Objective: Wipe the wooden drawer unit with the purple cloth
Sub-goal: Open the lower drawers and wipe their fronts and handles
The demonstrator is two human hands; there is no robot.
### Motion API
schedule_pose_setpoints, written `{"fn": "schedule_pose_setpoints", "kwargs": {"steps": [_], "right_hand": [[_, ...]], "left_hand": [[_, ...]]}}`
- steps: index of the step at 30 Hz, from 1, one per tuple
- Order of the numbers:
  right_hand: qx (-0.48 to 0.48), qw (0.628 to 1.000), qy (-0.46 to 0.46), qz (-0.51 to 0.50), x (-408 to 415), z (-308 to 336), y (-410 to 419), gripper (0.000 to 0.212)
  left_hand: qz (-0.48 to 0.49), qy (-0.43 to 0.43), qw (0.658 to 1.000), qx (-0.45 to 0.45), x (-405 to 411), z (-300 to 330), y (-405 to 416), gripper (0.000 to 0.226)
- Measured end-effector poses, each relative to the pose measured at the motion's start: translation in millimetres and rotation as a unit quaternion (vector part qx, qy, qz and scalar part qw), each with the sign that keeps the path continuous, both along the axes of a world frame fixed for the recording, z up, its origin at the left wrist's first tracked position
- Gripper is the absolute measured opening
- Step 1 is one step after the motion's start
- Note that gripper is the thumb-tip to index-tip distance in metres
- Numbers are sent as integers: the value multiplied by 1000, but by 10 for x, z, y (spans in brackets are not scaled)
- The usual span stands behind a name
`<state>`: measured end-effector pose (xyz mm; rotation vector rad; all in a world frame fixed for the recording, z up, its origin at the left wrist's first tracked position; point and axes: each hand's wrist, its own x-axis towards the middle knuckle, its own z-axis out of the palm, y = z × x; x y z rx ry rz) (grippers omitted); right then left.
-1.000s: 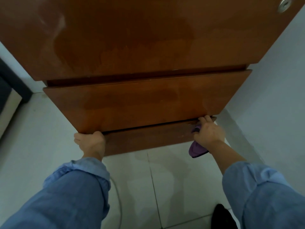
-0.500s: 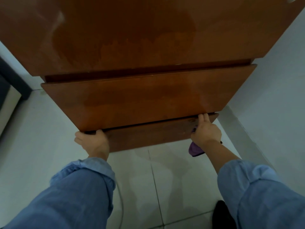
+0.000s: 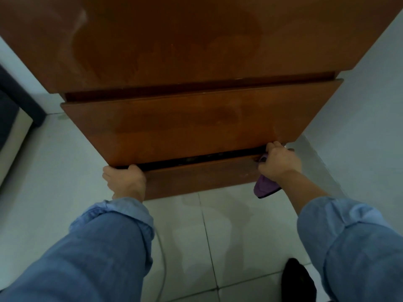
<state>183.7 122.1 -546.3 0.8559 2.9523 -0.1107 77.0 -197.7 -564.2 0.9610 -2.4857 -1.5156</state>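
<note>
The wooden drawer unit (image 3: pixel 196 62) fills the upper view, seen from above. Its bottom drawer (image 3: pixel 200 177) stands slightly out, with a dark gap showing above its top edge. My left hand (image 3: pixel 125 179) grips the left end of that drawer's top edge, fingers curled over it. At the right end my right hand (image 3: pixel 278 162) grips the drawer's top edge too, with the purple cloth (image 3: pixel 265 188) bunched under the palm and hanging below the wrist. Damp streaks show on the upper fronts.
Pale floor tiles (image 3: pixel 196 236) lie in front of the unit. A white wall (image 3: pixel 370 105) runs close along its right side. A dark piece of furniture (image 3: pixel 13 101) stands at the left edge. A black shoe (image 3: pixel 296 280) sits at the lower right.
The bottom drawer has come out a little, and a dark gap has opened above it. Both hands have stayed on its top corners. The view has dipped towards the drawers.
</note>
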Motion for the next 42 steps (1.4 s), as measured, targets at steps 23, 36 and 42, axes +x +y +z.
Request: {"fn": "schedule_pose_setpoints", "kwargs": {"steps": [23,36,42], "right_hand": [[-386,859,254,-221,281,91,-139,43],[-837,241,398,-288,903,87,-787,42],[-859,240,380,-246,756,84,-826,54]], "left_hand": [[-64,8,984,-166,375,-1,194,64],[-474,-2,796,-376,811,111,698,65],[-492,96,801,-327,838,135,836,45]]}}
